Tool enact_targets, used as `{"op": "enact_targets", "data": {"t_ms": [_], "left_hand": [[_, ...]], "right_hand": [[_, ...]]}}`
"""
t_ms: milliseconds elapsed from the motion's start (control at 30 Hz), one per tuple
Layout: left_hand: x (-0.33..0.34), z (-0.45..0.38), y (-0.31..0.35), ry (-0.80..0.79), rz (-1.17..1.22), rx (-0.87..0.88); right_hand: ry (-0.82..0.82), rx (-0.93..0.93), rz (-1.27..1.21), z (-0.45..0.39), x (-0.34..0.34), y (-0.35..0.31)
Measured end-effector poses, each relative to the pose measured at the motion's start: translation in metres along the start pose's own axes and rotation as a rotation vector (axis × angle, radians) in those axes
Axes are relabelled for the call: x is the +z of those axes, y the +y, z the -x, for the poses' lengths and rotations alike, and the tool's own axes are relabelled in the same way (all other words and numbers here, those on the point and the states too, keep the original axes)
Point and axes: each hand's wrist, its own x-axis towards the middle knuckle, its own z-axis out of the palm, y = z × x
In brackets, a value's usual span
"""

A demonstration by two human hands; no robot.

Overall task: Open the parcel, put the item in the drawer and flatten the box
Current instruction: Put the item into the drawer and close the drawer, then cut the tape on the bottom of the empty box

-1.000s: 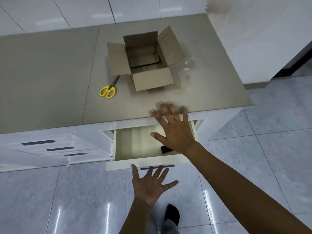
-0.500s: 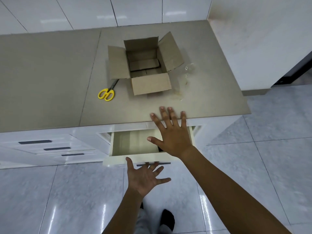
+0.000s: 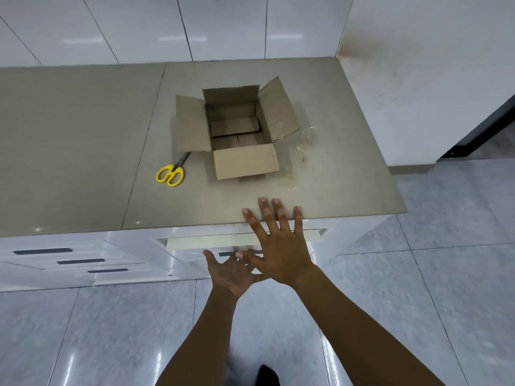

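Box (image 3: 239,129) sits open-flapped on the surface (image 3: 83,151), up and ahead of both grips. Left hand (image 3: 231,271), spread and empty, presses the drawer (image 3: 217,242) front; right hand (image 3: 278,246), also spread and empty, hovers nearer the box.

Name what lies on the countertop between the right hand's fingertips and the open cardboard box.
Nothing: in the head view, bare grey countertop separates the right hand from the cardboard box. The yellow-handled scissors lie off to the left.
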Motion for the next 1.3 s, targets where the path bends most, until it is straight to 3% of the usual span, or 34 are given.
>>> {"op": "enact_targets", "data": {"t_ms": [200, 500, 667, 767, 900, 967, 1033, 1067, 1133, 1167, 1200, 1233, 1300], "left_hand": [[0.015, -0.016, 0.008, 0.138, 0.045, 0.019], [0.02, -0.027, 0.015, 0.083, 0.06, 0.056], [0.029, -0.021, 0.021, 0.2, -0.054, -0.016], [0.043, 0.0, 0.036, 0.308, -0.443, -0.184], [0.096, 0.056, 0.083, 0.338, -1.431, -0.315], [0.121, 0.074, 0.104, 0.34, -1.807, -0.166], [0.139, 0.086, 0.121, 0.322, -2.163, 0.102], [0.145, 0.088, 0.129, 0.344, -2.365, 0.299], [0.154, 0.088, 0.142, 0.342, -2.635, 0.945], [0.158, 0.084, 0.148, 0.317, -2.652, 1.209], [0.166, 0.079, 0.154, 0.279, -2.633, 1.345], [0.178, 0.073, 0.16, 0.237, -2.634, 1.37], [0.2, 0.058, 0.174, 0.159, -2.715, 1.17]], "right_hand": [[-0.01, 0.004, 0.0, -0.001, 0.0, 0.0], [0.004, 0.002, -0.004, 0.0, -0.003, -0.001], [-0.029, 0.004, -0.015, -0.002, -0.012, -0.003], [-0.078, 0.022, -0.018, -0.004, -0.017, -0.003], [-0.119, 0.046, -0.007, -0.018, -0.039, -0.004], [-0.069, 0.08, -0.016, -0.031, -0.053, -0.004], [-0.026, 0.124, -0.033, -0.047, -0.069, -0.004], [-0.009, 0.132, -0.033, -0.055, -0.075, -0.003], [0.014, 0.122, -0.025, -0.069, -0.084, 0.0], [0.018, 0.125, -0.028, -0.075, -0.09, 0.001], [0.03, 0.137, -0.028, -0.08, -0.097, 0.002], [0.043, 0.146, -0.028, -0.085, -0.103, 0.004], [0.059, 0.138, -0.025, -0.094, -0.111, 0.005]]}}
